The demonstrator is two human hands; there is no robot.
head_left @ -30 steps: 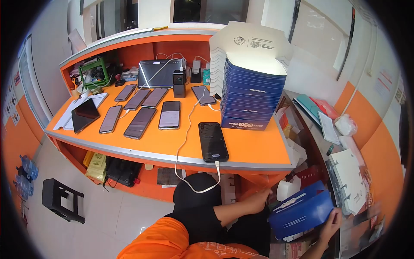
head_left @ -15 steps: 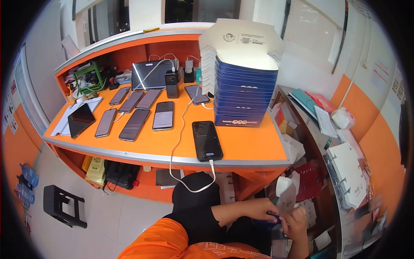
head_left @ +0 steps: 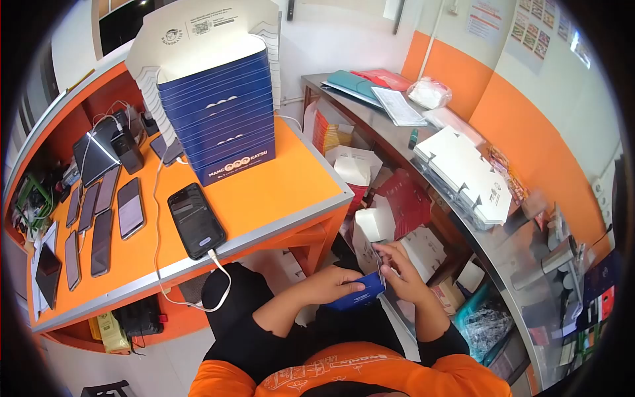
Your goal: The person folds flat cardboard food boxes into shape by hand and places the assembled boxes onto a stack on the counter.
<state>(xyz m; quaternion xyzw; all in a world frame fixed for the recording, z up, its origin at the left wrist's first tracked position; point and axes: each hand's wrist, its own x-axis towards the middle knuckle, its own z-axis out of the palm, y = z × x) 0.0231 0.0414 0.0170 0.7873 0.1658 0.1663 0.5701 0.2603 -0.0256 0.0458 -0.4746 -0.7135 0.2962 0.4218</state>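
While an orange table (head_left: 299, 182) is filling the left side, a grey counter (head_left: 316, 84) is running along the right. A tall stack of blue boxes (head_left: 221, 122) is standing on the table, and another box (head_left: 362, 296) is staying between the hands, off the table. The left hand (head_left: 332, 284) is gripping its blue side, thumb lying on it, other fingers partly hidden. The right hand (head_left: 402, 272) is bending its fingers against the raised edge; how tightly, I cannot tell. Near the stack, a phone (head_left: 196, 220) is lying with a white cable (head_left: 227, 291) trailing.
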